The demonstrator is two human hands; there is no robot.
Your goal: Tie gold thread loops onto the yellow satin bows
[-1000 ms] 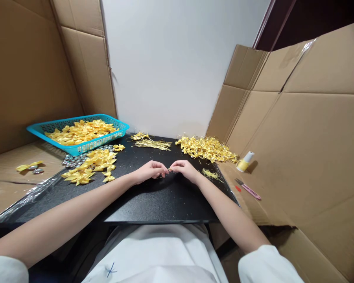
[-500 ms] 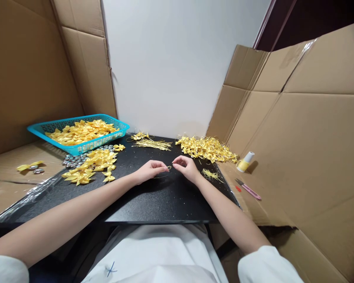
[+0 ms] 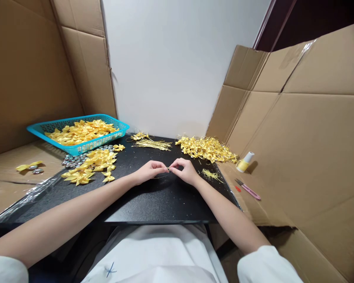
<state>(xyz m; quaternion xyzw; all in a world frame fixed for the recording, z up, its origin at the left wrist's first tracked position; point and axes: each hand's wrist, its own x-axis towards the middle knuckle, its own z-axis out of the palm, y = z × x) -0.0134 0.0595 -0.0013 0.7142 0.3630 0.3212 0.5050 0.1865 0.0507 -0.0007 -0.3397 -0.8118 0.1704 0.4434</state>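
Above the black table (image 3: 156, 205), the left hand (image 3: 149, 171) and right hand (image 3: 186, 171) nearly meet, each grip pinched narrow on a thin gold cord (image 3: 168, 169).

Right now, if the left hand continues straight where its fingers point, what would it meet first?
The left hand would most likely meet the right hand first: it lies just ahead, perhaps already touching; depth is unclear.

White sleeves (image 3: 268, 265) flank a white garment (image 3: 159, 247), perhaps an apron, bearing a blue star-like mark (image 3: 110, 270).
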